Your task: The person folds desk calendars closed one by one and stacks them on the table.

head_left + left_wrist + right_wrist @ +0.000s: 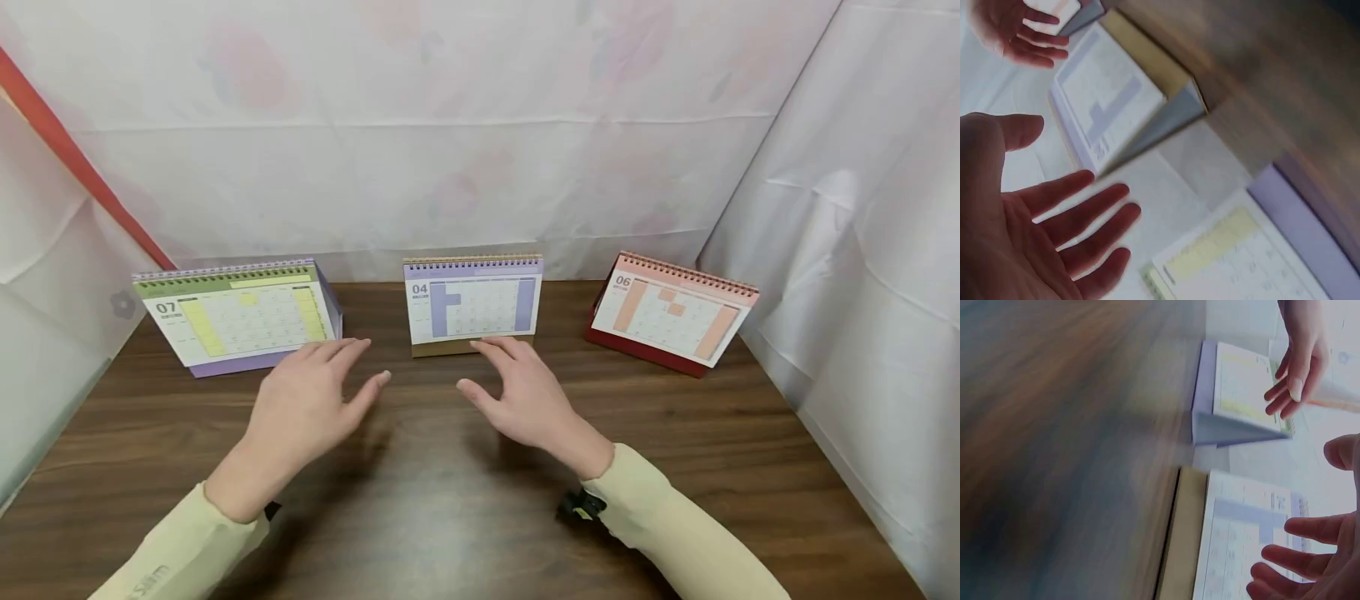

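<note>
Three spiral-bound desk calendars stand in a row on the table. At the left is a yellow and green calendar on a purple stand, marked 07. The purple calendar marked 04, on a tan stand, is in the middle. On the right, a pink calendar marked 06 has a dark red stand. My left hand hovers in front of the 07 calendar, fingers spread and holding nothing. In front of the 04 calendar is my right hand, also empty with fingers extended. Both wrist views show the palms bare.
The dark wood table runs back to a pale floral cloth. White cloth hangs along the right side. A red strip slants down at the upper left.
</note>
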`<state>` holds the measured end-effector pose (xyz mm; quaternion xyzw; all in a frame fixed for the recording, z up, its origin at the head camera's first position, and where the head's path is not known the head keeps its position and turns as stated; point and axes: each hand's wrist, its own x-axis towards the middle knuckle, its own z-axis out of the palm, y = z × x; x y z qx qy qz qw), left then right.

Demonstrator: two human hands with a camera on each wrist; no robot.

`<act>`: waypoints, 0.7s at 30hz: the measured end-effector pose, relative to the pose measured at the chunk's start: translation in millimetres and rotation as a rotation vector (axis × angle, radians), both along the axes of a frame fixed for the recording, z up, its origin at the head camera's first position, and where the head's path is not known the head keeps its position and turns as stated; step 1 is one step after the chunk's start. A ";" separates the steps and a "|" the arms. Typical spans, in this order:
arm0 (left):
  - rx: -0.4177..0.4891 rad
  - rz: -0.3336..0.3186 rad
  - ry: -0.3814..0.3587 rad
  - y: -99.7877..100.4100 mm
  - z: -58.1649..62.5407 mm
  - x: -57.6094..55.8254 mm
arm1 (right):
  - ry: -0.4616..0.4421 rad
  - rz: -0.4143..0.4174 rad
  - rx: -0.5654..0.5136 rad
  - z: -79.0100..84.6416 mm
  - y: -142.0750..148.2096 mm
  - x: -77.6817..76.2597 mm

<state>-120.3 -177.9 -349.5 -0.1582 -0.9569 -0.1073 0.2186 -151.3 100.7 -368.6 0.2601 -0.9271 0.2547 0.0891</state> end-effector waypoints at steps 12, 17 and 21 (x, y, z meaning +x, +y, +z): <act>0.072 0.120 0.101 -71.9 14.5 -10.9 | -0.031 0.153 -0.070 11.0 -69.8 -19.0; 0.161 0.197 0.225 -109.8 18.8 -13.1 | -0.038 0.190 -0.143 15.6 -97.3 -28.6; 0.279 0.232 0.378 -130.8 21.1 -16.5 | -0.072 0.208 -0.200 17.5 -117.3 -37.0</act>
